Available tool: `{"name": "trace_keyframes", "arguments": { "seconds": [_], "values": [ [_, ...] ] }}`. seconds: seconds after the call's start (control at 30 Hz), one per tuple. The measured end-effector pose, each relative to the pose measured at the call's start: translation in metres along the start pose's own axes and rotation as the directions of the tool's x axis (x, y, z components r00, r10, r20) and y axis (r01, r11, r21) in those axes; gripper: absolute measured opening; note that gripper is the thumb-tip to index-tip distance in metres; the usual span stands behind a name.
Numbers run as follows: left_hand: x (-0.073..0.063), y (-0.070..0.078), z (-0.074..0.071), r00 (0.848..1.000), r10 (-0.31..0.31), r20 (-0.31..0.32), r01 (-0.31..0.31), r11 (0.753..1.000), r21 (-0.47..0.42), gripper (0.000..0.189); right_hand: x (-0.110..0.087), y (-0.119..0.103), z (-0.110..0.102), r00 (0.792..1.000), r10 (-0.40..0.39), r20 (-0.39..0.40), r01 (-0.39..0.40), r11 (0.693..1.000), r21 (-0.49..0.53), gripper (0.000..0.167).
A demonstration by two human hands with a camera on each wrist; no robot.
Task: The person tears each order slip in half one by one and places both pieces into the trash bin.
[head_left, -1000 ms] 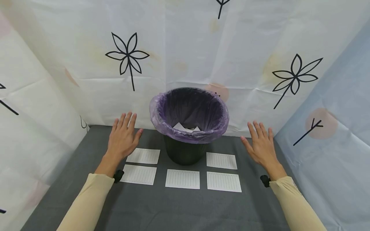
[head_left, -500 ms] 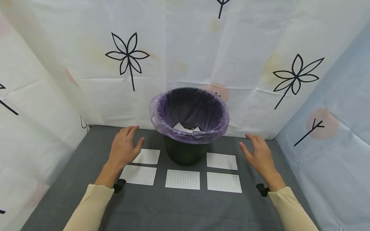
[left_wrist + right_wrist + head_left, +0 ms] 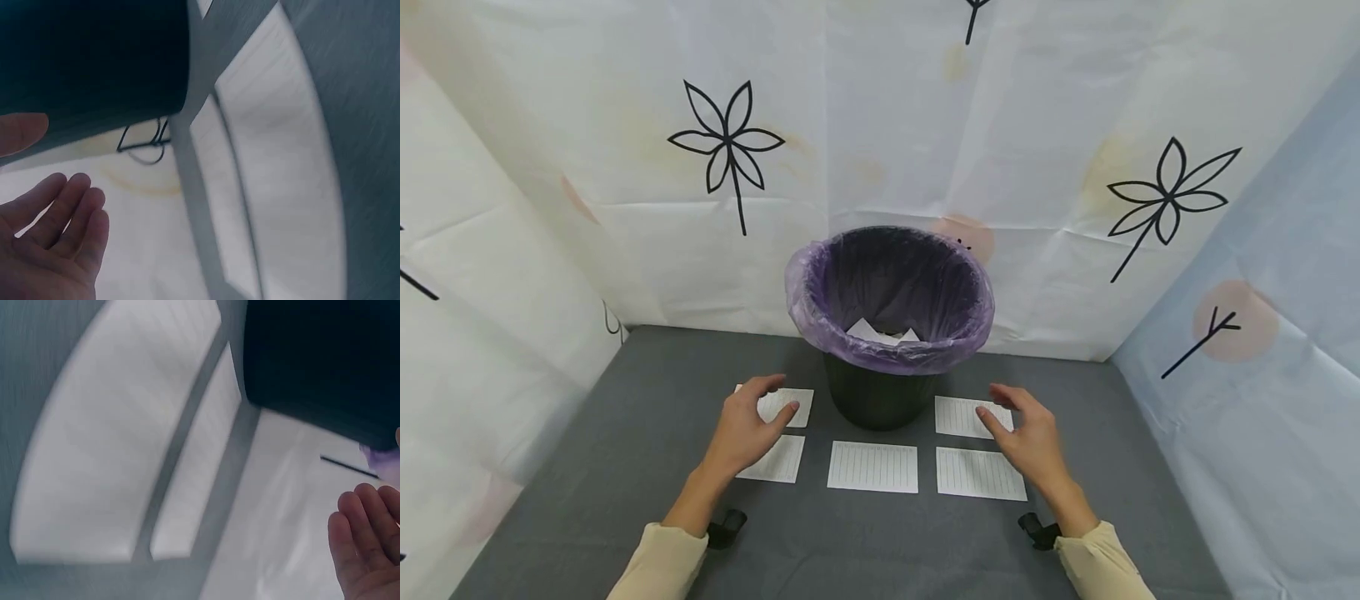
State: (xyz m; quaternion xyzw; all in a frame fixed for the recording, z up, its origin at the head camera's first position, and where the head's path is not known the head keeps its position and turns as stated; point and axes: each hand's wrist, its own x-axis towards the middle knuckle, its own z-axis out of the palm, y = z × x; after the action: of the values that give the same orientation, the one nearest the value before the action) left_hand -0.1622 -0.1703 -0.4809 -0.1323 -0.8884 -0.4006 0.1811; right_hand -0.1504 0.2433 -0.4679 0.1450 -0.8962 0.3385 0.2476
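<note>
My left hand (image 3: 747, 429) hovers above two lined white cards on the left, partly covering the front-left card (image 3: 778, 460) and the back-left card (image 3: 793, 406). Its fingers bend loosely around nothing, as the left wrist view also shows. Over on the right, my right hand (image 3: 1030, 433) hangs near the back-right card (image 3: 961, 417) and the front-right card (image 3: 977, 472), holding nothing. Between the hands lies a middle card (image 3: 873, 467). Behind it stands a dark bin (image 3: 880, 396) with a purple plastic liner (image 3: 808, 292) folded over its rim. White paper pieces (image 3: 867, 330) lie inside.
A grey cloth (image 3: 880, 550) covers the table. White fabric (image 3: 895, 108) printed with black flowers hangs behind it and along the left side, with a bluish panel (image 3: 1285, 417) on the right. Small black wrist cameras (image 3: 727, 528) are strapped to both wrists.
Both hands have come down and inward, toward the cards and nearer the body. Their fingers went from straight and spread to loosely bent. The bin and cards have stayed put.
</note>
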Motion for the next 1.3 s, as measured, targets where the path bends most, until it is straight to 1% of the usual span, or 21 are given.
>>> {"name": "trace_keyframes", "arguments": {
  "seconds": [0.1, 0.17, 0.27, 0.33, 0.4, 0.47, 0.53, 0.63, 0.77, 0.87, 1.0, 1.07, 1.17, 1.3],
  "values": [
    [-0.01, 0.0, 0.013, 0.999, -0.032, 0.028, 0.034, 0.998, -0.061, 0.041, -0.008, -0.008, 0.013, 0.997, 0.061, 0.044, -0.063, 0.996, 0.059, 0.04],
    [-0.016, 0.001, 0.021, 0.996, -0.059, 0.06, 0.065, 0.993, -0.098, 0.041, -0.013, -0.013, 0.022, 0.99, 0.107, 0.086, -0.116, 0.988, 0.104, 0.04],
    [-0.023, 0.004, 0.034, 0.989, -0.09, 0.12, 0.107, 0.983, -0.147, 0.041, -0.021, -0.021, 0.036, 0.971, 0.173, 0.163, -0.201, 0.964, 0.172, 0.043],
    [-0.027, 0.006, 0.041, 0.982, -0.105, 0.16, 0.13, 0.978, -0.161, 0.041, -0.027, -0.026, 0.045, 0.957, 0.205, 0.207, -0.246, 0.949, 0.198, 0.044],
    [-0.03, 0.008, 0.048, 0.974, -0.108, 0.199, 0.143, 0.975, -0.171, 0.041, -0.032, -0.031, 0.053, 0.945, 0.22, 0.243, -0.273, 0.938, 0.213, 0.046],
    [-0.033, 0.011, 0.053, 0.969, -0.103, 0.223, 0.142, 0.976, -0.166, 0.041, -0.035, -0.035, 0.061, 0.937, 0.225, 0.267, -0.284, 0.936, 0.209, 0.046],
    [-0.034, 0.013, 0.058, 0.967, -0.09, 0.239, 0.131, 0.979, -0.158, 0.041, -0.037, -0.039, 0.069, 0.933, 0.22, 0.286, -0.283, 0.938, 0.201, 0.045],
    [-0.035, 0.016, 0.063, 0.963, -0.075, 0.259, 0.113, 0.985, -0.133, 0.042, -0.039, -0.042, 0.078, 0.933, 0.188, 0.306, -0.25, 0.952, 0.178, 0.045],
    [-0.034, 0.018, 0.07, 0.951, -0.076, 0.299, 0.11, 0.989, -0.099, 0.046, -0.041, -0.044, 0.087, 0.94, 0.114, 0.322, -0.161, 0.979, 0.122, 0.047],
    [-0.034, 0.018, 0.073, 0.942, -0.086, 0.323, 0.119, 0.989, -0.083, 0.05, -0.042, -0.044, 0.091, 0.935, 0.085, 0.343, -0.119, 0.99, 0.078, 0.05],
    [-0.034, 0.018, 0.077, 0.942, -0.075, 0.327, 0.094, 0.995, -0.041, 0.053, -0.04, -0.046, 0.092, 0.915, 0.086, 0.394, -0.109, 0.993, 0.037, 0.055],
    [-0.034, 0.018, 0.079, 0.944, -0.07, 0.322, 0.08, 0.997, -0.016, 0.053, -0.039, -0.047, 0.093, 0.905, 0.09, 0.415, -0.107, 0.994, 0.016, 0.056],
    [-0.034, 0.018, 0.081, 0.947, -0.069, 0.315, 0.07, 0.998, 0.007, 0.053, -0.037, -0.048, 0.094, 0.899, 0.089, 0.43, -0.097, 0.995, -0.002, 0.056],
    [-0.032, 0.02, 0.082, 0.947, -0.069, 0.312, 0.068, 0.998, 0.014, 0.052, -0.034, -0.048, 0.094, 0.895, 0.084, 0.439, -0.092, 0.996, -0.002, 0.054]
  ]
}}
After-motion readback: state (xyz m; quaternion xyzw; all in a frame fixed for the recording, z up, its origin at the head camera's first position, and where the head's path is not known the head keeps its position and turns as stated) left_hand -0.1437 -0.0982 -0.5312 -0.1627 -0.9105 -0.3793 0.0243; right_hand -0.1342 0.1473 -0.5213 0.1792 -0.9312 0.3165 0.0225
